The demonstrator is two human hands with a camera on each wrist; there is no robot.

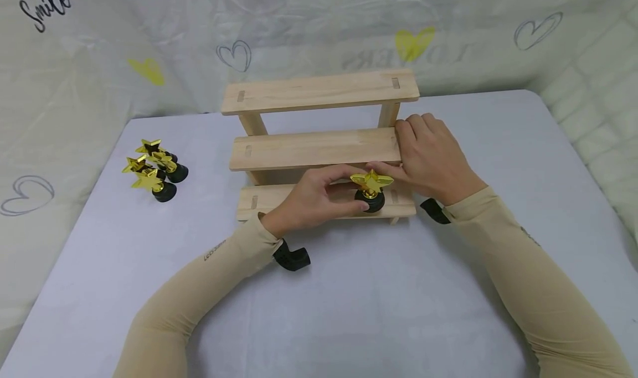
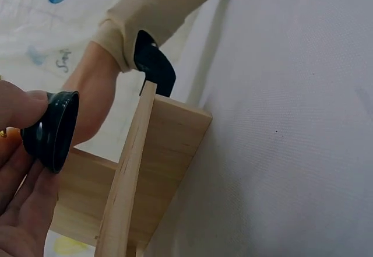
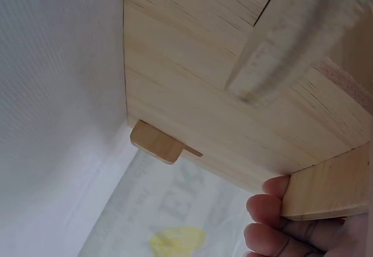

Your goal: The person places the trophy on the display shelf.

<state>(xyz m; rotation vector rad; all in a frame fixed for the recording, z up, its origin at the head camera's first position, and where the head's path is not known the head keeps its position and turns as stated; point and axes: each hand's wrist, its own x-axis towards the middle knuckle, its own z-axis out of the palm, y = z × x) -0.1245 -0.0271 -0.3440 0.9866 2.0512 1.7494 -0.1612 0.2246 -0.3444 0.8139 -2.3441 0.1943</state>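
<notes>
In the head view my left hand [image 1: 316, 196] pinches a small gold star trophy [image 1: 371, 184] by its black base, over the right part of the bottom step of a wooden three-tier shelf [image 1: 319, 148]. The left wrist view shows the base [image 2: 51, 131] tilted, its hollow underside facing sideways, between thumb and fingers. My right hand [image 1: 431, 154] grips the right end of the middle step, its thumb reaching along the front edge toward the trophy. In the right wrist view, its fingers [image 3: 267, 210] curl around the board's end [image 3: 326, 184].
Several more star trophies [image 1: 157, 170] stand clustered on the white table [image 1: 319, 311], left of the shelf. Behind rises a pale curtain [image 1: 309, 29] printed with hearts and words. Black wrist mounts [image 1: 291, 256] hang below both sleeves, close to the table.
</notes>
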